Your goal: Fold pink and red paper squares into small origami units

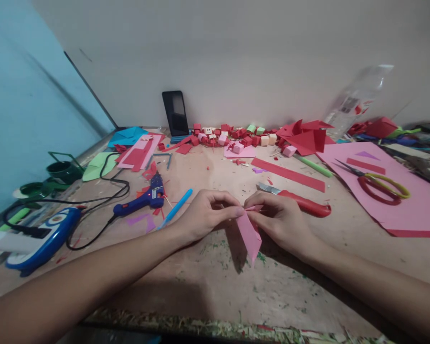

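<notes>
A folded strip of pink paper (249,234) hangs between my two hands, its pointed end down over the table's front part. My left hand (215,210) pinches its upper end between thumb and fingers. From the other side my right hand (277,215) grips a folded part of the same paper, fingertips close to the left ones. Just behind my right hand lies a red-handled cutting tool (311,203), its metal end partly showing. A blue pen (177,206) lies left of my left hand, beside a blue glue gun (143,198).
Small red, pink and cream paper cubes (232,136) line the back wall, near a leaning phone (175,112). Yellow-and-red scissors (380,186) rest on pink sheets (415,210) at right. A plastic bottle (358,102) stands behind. A blue-and-white power strip (46,239) and black cable occupy the left.
</notes>
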Action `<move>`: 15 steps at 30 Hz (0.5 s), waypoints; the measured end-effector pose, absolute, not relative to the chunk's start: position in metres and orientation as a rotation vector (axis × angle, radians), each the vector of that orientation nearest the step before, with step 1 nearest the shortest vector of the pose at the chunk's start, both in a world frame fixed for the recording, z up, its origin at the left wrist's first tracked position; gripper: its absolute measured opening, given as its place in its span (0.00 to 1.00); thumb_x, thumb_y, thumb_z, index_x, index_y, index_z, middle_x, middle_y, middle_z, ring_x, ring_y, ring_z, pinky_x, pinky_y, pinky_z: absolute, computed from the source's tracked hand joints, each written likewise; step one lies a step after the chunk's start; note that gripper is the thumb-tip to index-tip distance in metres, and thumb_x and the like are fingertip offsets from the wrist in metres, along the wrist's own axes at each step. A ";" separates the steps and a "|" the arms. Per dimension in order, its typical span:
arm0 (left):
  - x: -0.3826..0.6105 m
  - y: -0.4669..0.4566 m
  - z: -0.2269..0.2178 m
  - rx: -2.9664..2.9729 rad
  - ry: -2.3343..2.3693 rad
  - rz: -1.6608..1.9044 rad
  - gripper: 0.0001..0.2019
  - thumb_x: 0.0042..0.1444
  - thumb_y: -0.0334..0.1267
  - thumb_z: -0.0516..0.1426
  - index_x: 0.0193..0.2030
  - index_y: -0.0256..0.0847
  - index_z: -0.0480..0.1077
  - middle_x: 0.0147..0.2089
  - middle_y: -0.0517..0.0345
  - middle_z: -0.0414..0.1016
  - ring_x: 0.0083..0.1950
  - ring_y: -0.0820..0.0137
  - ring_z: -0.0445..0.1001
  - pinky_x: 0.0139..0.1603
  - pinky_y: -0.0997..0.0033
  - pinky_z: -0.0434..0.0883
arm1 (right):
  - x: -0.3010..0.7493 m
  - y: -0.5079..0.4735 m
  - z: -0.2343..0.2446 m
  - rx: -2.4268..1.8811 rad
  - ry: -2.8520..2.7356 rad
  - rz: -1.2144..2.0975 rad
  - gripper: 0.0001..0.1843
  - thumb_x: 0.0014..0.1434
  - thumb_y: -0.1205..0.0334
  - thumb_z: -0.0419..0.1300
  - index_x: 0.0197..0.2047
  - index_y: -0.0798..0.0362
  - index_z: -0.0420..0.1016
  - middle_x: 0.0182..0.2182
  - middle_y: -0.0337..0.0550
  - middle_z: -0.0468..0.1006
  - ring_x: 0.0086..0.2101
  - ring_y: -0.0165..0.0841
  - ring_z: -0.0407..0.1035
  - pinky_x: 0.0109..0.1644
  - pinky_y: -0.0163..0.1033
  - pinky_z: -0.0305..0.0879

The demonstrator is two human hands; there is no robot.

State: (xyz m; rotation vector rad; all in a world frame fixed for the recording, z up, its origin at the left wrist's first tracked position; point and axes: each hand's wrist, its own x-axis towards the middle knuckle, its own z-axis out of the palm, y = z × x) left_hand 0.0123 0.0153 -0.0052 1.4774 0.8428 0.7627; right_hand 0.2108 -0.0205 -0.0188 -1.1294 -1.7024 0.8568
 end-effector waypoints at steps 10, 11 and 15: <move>0.013 0.016 -0.007 1.441 0.845 0.733 0.09 0.53 0.41 0.67 0.32 0.35 0.79 0.30 0.59 0.76 0.33 0.72 0.70 0.35 0.73 0.64 | 0.212 -0.020 -0.018 -1.085 -1.719 0.881 0.05 0.61 0.65 0.64 0.33 0.52 0.79 0.31 0.42 0.80 0.33 0.35 0.72 0.37 0.40 0.68; 0.013 0.016 -0.007 1.437 0.836 0.735 0.09 0.53 0.41 0.67 0.32 0.35 0.79 0.31 0.59 0.76 0.33 0.72 0.70 0.36 0.73 0.64 | 0.212 -0.020 -0.017 -1.086 -1.721 0.888 0.05 0.62 0.65 0.64 0.33 0.52 0.79 0.32 0.42 0.81 0.33 0.35 0.73 0.38 0.40 0.68; 0.012 0.018 -0.008 1.452 0.807 0.730 0.08 0.53 0.39 0.68 0.32 0.36 0.79 0.31 0.59 0.78 0.34 0.71 0.72 0.38 0.73 0.66 | 0.212 -0.021 -0.015 -1.103 -1.727 0.899 0.05 0.61 0.65 0.64 0.34 0.51 0.80 0.32 0.43 0.82 0.33 0.36 0.74 0.38 0.41 0.69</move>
